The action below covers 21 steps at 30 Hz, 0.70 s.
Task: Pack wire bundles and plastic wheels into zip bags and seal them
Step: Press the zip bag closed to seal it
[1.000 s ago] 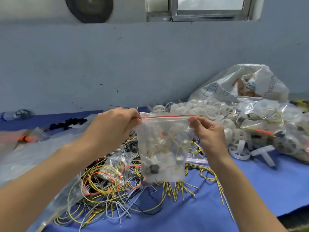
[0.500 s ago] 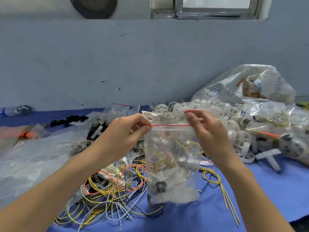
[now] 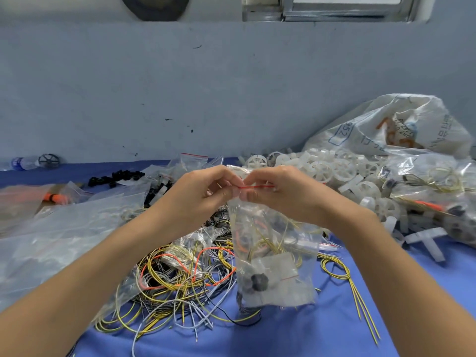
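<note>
Both forearms reach forward and converge at chest height above the table. The left hand [image 3: 195,194] and right hand [image 3: 280,194] meet knuckle to knuckle, with fingers curled and thumbs opposed. Each pinches the top edge of the zip bag [image 3: 275,253] along its red seal strip [image 3: 257,187], and the fingertips almost touch at the strip's left end.

The bag is thin, clear, crinkled film. It hangs straight down from the pinch, below and between the wrists. Inside are looped yellow and orange wires, a white plastic piece and a black round part. Whether its bottom edge rests on the blue cloth [image 3: 283,336] cannot be told.

Behind the bag, to its left, lies a tangled wire pile [image 3: 180,274] of yellow, grey and orange strands. The white spoked plastic wheels [image 3: 322,168] are heaped beyond the right hand.
</note>
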### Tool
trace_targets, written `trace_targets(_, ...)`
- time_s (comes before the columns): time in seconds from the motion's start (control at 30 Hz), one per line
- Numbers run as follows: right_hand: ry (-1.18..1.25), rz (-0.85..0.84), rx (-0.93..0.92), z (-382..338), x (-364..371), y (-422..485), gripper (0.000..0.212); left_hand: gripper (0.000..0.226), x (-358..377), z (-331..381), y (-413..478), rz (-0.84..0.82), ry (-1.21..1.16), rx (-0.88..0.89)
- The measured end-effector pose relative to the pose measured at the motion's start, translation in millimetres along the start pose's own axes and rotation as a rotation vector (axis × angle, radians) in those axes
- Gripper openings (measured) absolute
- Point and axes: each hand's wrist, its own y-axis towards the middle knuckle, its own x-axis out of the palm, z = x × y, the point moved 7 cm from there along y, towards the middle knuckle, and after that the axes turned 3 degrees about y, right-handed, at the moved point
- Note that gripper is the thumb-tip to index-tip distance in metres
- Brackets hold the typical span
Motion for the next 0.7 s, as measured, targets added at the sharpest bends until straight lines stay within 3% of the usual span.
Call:
trace_targets(0.07,0.050,0.015,-0.019,2,-1,1,0.001,0.018,1,-6,-1,-0.002,-0.098,-0.035)
trace_targets(0.2,0.078,0.045,-0.007,7,-4,-2,0.012,0.031,10,-18,-4,0.008,-0.341,-0.135)
trace_targets(0.37,-0.013,0.090,0.001,8,-3,-2,0.029,0.012,22,-28,-5,0.076,-0.435,-0.254)
trace_targets(0.53,-0.067,0.114,0.010,9,1,-5,0.040,0.008,23,-29,-3,0.113,-0.416,-0.299)
trace_targets(0.7,-0.003,0.142,0.015,11,-8,-12,0.017,0.005,14,-24,-3,0.174,-0.284,-0.226)
